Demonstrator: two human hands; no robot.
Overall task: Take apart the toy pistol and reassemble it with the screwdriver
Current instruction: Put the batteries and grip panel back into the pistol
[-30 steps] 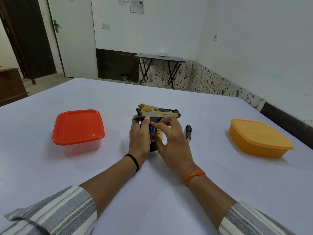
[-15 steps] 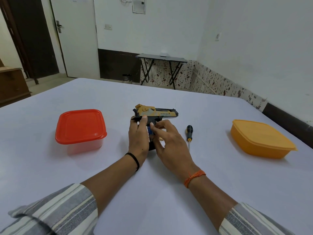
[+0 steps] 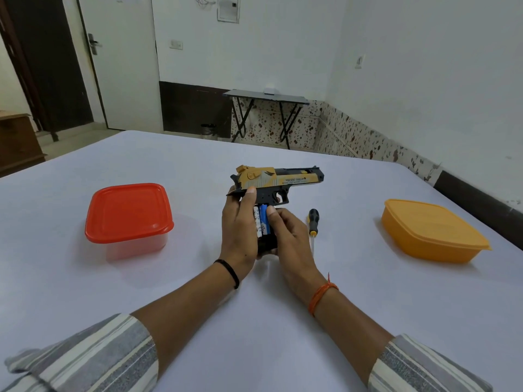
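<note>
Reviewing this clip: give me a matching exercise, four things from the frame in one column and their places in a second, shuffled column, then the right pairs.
Things:
1. toy pistol
2. screwdriver
3. red-lidded container
4. orange container

Places:
A. on the table near the person's right edge
B. held in both hands
C. lying on the table just right of the right hand
D. on the table left of the left hand

Pairs: 1-B, 2-C, 3-D, 4-A

"DESERT EAGLE" on the toy pistol (image 3: 293, 181) slide, smaller line beneath perhaps lettering, unreadable
</note>
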